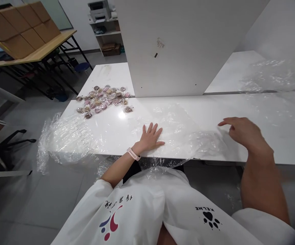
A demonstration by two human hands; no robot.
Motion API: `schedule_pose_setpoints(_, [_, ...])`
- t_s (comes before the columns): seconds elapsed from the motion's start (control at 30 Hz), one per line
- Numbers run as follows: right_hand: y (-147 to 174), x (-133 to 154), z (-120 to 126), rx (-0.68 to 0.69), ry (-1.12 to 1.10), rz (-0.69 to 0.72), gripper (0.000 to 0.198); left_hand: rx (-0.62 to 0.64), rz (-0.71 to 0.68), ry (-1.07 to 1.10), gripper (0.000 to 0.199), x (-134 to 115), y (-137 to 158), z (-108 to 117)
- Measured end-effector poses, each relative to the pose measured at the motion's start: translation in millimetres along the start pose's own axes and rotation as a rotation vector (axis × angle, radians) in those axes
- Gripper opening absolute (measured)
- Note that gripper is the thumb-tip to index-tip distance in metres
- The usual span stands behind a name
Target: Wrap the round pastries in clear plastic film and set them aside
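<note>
My left hand point(151, 136) lies flat with spread fingers on a clear plastic sheet point(176, 119) on the white tabletop. The sheet is wrinkled and bunched toward its right side, and part of it hangs over the front edge near my body. To the right, my right hand point(245, 132) hovers above the table with the index finger stretched out and the other fingers curled; nothing shows in it. A heap of small wrapped pieces point(104, 98), brown, pink and yellowish, sits at the table's left back.
A pile of clear plastic packaging point(71, 136) covers the table's left end and droops over its edge. A white upright panel point(173, 51) stands behind. More clear plastic point(277, 75) lies at the back right. Cardboard boxes point(22, 30) stand on another table.
</note>
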State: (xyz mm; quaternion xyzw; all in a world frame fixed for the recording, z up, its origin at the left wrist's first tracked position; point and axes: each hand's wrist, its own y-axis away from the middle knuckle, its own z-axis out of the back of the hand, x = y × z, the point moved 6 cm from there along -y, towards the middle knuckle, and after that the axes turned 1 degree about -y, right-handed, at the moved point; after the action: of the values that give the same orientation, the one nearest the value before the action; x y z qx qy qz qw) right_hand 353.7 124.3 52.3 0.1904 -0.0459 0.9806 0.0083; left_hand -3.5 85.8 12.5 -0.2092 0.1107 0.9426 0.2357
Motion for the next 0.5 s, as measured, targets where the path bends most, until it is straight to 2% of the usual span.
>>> schedule_pose_setpoints(0.07, [7.3,35.7,10.5,-0.173,0.043,0.097,0.031,0.022,-0.028,-0.040,0.071,12.1,-7.8,-11.3])
schedule_pose_setpoints(0.1, [12.3,56.9,4.3,-0.175,-0.008,0.161,0.031,0.049,-0.061,-0.021,0.068,17.9,-10.7,-10.7])
schedule_pose_setpoints(0.13, [17.2,78.8,-9.1,-0.124,-0.076,0.227,0.033,0.065,-0.082,0.012,0.062,25.1,-14.0,-4.8])
schedule_pose_setpoints(0.2, [25.6,118.6,-52.5,0.078,-0.144,0.318,0.044,0.010,-0.038,0.064,0.046,48.1,-24.1,21.7])
schedule_pose_setpoints(0.27, [30.4,144.3,-99.4,0.223,-0.081,0.342,0.054,-0.214,0.173,0.014,0.040,86.7,-35.9,62.4])
schedule_pose_setpoints(0.33, [29.5,154.6,-134.7,0.251,0.015,0.336,0.059,-0.396,0.438,-0.117,0.050,129.3,-42.9,95.8])
schedule_pose_setpoints(0.37, [27.3,155.7,-146.4,0.240,0.049,0.333,0.060,-0.412,0.519,-0.163,0.060,147.4,-46.8,104.4])
schedule_pose_setpoints(0.43, [20.0,152.7,-158.4,0.195,0.089,0.333,0.061,-0.356,0.587,-0.204,0.073,175.7,-54.6,108.0])
schedule_pose_setpoints(0.5, [9.1,145.7,-160.3,0.157,0.102,0.313,0.061,-0.281,0.585,-0.196,0.074,191.9,-58.5,100.4])
